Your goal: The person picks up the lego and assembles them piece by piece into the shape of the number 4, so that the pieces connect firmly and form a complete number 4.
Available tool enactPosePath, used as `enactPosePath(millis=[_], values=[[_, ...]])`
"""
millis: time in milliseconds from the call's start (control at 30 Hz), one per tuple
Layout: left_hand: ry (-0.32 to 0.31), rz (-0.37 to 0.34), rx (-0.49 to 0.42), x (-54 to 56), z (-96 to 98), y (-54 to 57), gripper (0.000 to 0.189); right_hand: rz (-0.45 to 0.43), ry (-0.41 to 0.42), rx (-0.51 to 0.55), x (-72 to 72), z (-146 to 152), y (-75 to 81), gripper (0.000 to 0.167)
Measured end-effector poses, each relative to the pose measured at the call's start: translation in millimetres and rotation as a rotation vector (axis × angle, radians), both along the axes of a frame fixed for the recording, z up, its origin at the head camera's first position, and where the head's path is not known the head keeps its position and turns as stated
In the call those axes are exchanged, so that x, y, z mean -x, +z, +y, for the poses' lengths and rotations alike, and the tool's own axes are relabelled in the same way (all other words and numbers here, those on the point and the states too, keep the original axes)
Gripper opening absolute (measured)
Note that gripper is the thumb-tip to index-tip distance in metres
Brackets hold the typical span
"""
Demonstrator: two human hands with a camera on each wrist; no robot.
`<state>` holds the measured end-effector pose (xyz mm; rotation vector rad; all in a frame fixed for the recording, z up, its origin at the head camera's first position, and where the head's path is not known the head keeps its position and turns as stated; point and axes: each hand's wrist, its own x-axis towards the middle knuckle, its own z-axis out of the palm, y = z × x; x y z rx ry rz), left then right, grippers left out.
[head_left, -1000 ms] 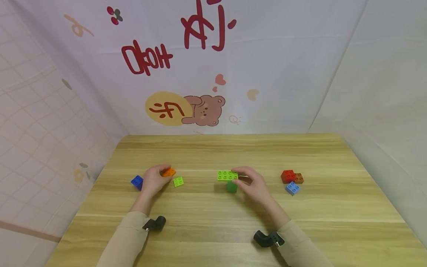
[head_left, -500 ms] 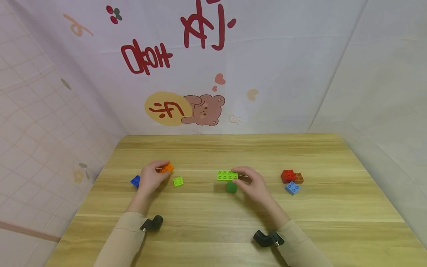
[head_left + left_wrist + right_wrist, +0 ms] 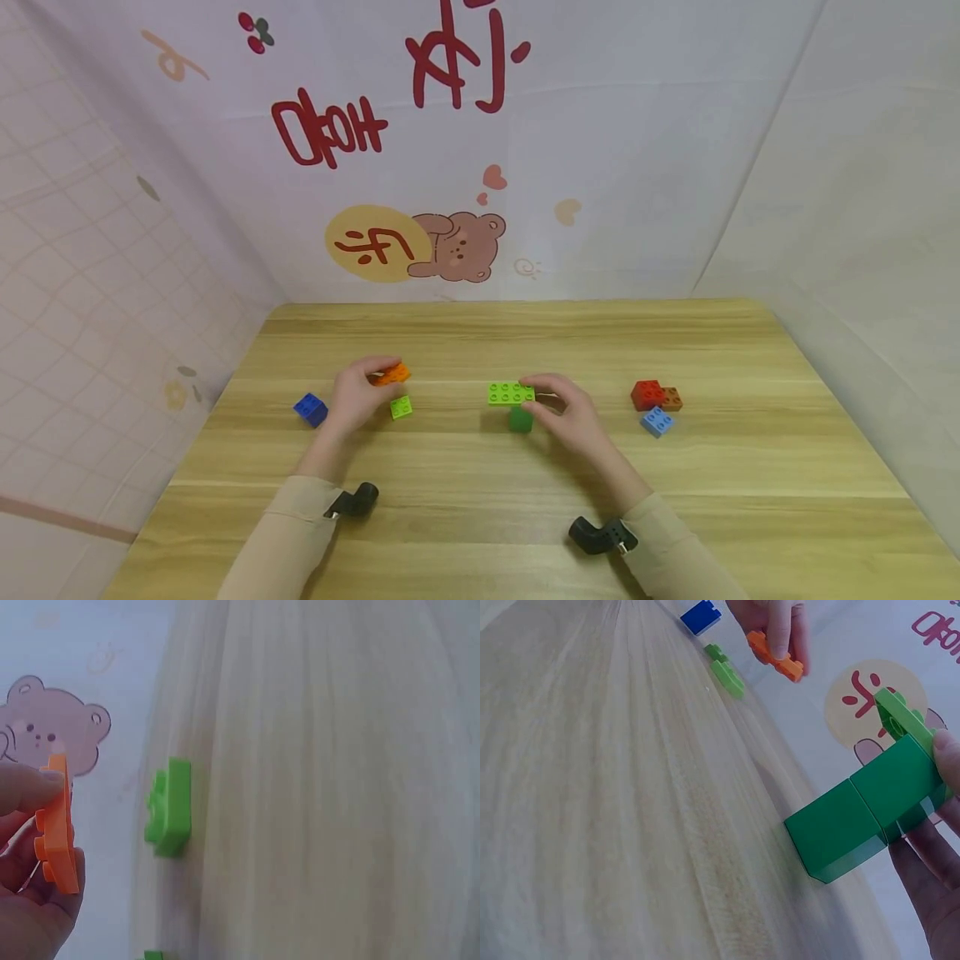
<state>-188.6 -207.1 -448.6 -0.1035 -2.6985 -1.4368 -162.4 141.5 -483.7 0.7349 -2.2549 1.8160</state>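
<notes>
Head view, L to R: a dk blue brick [image 3: 311, 409] lies on the worktop [image 3: 465, 508] just beside the L hand [image 3: 354, 402], whose grip is pinched on an orange brick [image 3: 393, 374]. A lime block [image 3: 401, 407] w/ four studs on top lies close by, on the near side of the orange brick. Mid-worktop, the R hand [image 3: 572, 414] has its grip clamped on the near & far edges of a lime plate [image 3: 511, 394] (8 studs, facing up), w/ a green stack [image 3: 521, 419] under its R end. Well apart, far R: red brick [image 3: 648, 395], brown brick [image 3: 671, 399] & lt blue brick [image 3: 657, 422], all bunched. Behind: white cloth w/ a printed bear [image 3: 461, 247].

L wrist view: orange brick sits btwn thumb & fingers, clear of the worktop, studs turned toward the hand. A lime block is nearby on the wood; a green edge [image 3: 152, 955] pokes in at the bottom (too cropped to ID).

R wrist view: green stack = two bricks end to end, lime plate on top & overhanging. R hand wraps the plate end, fingers by the stack. L hand, orange brick & dk blue brick show farther off.
</notes>
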Motion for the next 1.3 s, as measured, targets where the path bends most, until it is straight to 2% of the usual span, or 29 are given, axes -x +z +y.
enactPosePath(millis=[467, 567, 767, 1067, 1133, 1300], values=[[-0.140, 0.070, -0.016, -2.7, 31.8, 9.4, 0.039, -0.001, -0.010, 0.028, -3.6, -4, 2.1, 0.034], [-0.158, 0.075, -0.015, -5.1, 39.3, 11.6, 0.039, -0.009, -0.009, 0.030, -5.8, -6, 7.4, 0.034], [-0.211, 0.096, -0.023, -8.7, 55.6, 16.9, 0.038, -0.009, -0.007, 0.020, -16.9, -10, 31.3, 0.031], [-0.268, 0.100, -0.052, -15.5, 82.0, 33.8, 0.038, -0.002, -0.007, 0.035, -17.8, -9, 31.8, 0.031], [-0.291, 0.119, -0.029, -16.8, 87.5, 37.1, 0.037, 0.000, -0.008, 0.029, -17.9, -9, 31.7, 0.031], [-0.365, 0.223, 0.060, -17.9, 100.3, 41.0, 0.035, -0.006, -0.010, 0.027, -18.1, -9, 31.4, 0.031]])
